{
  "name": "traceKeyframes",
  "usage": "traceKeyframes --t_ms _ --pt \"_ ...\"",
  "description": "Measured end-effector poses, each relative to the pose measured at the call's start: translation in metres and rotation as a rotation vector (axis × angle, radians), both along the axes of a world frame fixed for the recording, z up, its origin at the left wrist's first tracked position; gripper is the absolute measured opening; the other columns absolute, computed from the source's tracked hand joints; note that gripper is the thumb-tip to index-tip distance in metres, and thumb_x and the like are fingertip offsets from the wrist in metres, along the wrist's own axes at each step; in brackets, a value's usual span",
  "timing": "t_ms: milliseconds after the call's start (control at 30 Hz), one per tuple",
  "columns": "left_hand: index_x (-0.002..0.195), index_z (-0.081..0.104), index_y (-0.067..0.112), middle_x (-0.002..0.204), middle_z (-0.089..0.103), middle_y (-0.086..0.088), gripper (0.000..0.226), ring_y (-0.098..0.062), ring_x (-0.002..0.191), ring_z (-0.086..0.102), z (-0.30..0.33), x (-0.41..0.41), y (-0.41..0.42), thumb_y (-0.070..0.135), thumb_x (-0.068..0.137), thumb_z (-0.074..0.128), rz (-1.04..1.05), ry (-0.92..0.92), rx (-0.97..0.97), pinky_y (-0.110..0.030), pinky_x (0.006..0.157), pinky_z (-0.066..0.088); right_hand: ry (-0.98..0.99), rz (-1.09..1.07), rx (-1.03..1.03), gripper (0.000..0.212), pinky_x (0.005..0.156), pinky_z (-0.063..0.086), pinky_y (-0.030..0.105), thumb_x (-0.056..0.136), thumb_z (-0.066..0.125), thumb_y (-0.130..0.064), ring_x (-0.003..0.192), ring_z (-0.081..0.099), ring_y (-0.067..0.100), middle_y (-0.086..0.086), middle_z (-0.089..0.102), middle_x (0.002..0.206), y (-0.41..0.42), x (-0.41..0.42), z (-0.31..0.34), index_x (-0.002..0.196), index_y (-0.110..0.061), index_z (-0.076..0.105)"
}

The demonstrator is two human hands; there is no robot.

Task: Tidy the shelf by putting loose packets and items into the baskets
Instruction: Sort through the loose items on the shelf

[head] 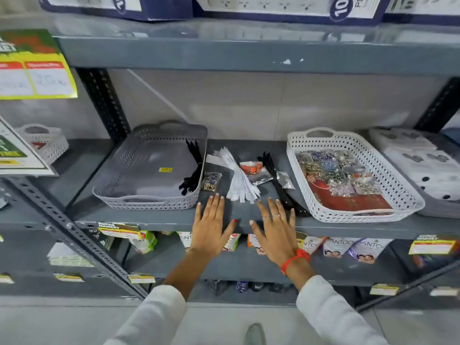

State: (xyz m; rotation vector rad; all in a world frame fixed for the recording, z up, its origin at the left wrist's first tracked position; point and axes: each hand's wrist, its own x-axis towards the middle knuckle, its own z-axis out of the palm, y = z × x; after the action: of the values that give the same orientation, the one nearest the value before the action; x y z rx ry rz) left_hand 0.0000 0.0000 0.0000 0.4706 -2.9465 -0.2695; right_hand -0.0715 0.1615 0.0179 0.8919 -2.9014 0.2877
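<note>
Head view: left hand (pixel 209 226) and right hand (pixel 273 227) flat, fingers spread, empty, palms down on front edge of grey shelf (pixel 239 220), slightly apart. Just beyond fingertips, loose on shelf between the baskets: white zip bundle (pixel 235 174), black zip bundle (pixel 276 179), small beaded packet (pixel 211 181), orange packet (pixel 251 168), clear packet (pixel 285 180). Left, grey basket (pixel 124 170) holding black zips (pixel 193 168) along its right wall. Right, white basket (pixel 398 185) heaped with jewellery packets (pixel 336 175)
</note>
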Motion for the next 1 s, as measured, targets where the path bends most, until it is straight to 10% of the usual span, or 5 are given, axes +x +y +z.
traceKeyframes --t_ms 467,633,1000 --pt "0.145 0.030 0.010 0.152 0.030 -0.006 0.088 -0.019 0.142 0.021 -0.009 -0.001 0.001 0.065 0.087 -0.006 0.063 0.091 0.008 -0.036 0.114 0.002 0.213 0.021 -0.320 0.029 0.068 0.052 0.037 0.077 0.045 -0.023 0.077 0.066 0.032 0.008 0.072 0.076 -0.054 -0.044 0.037 0.079 -0.013 0.071" --pt "0.136 0.047 0.008 0.142 0.046 -0.008 0.079 -0.024 0.134 0.038 -0.005 -0.002 0.001 0.060 0.093 0.006 0.067 0.056 0.044 -0.039 0.110 0.015 -0.185 0.261 -0.213 0.028 0.103 0.042 0.039 0.089 0.054 -0.014 0.114 0.057 0.033 0.018 0.066 0.117 -0.126 -0.079 0.060 0.113 -0.003 0.064" --pt "0.141 0.040 0.011 0.148 0.038 -0.005 0.075 -0.021 0.138 0.031 -0.010 -0.003 -0.001 0.061 0.093 0.011 0.097 0.075 0.015 -0.037 0.113 0.009 -0.513 0.151 -0.038 0.026 0.092 0.048 0.034 0.087 0.057 -0.008 0.113 0.058 0.035 0.020 0.063 0.119 -0.184 -0.100 0.065 0.111 0.000 0.062"
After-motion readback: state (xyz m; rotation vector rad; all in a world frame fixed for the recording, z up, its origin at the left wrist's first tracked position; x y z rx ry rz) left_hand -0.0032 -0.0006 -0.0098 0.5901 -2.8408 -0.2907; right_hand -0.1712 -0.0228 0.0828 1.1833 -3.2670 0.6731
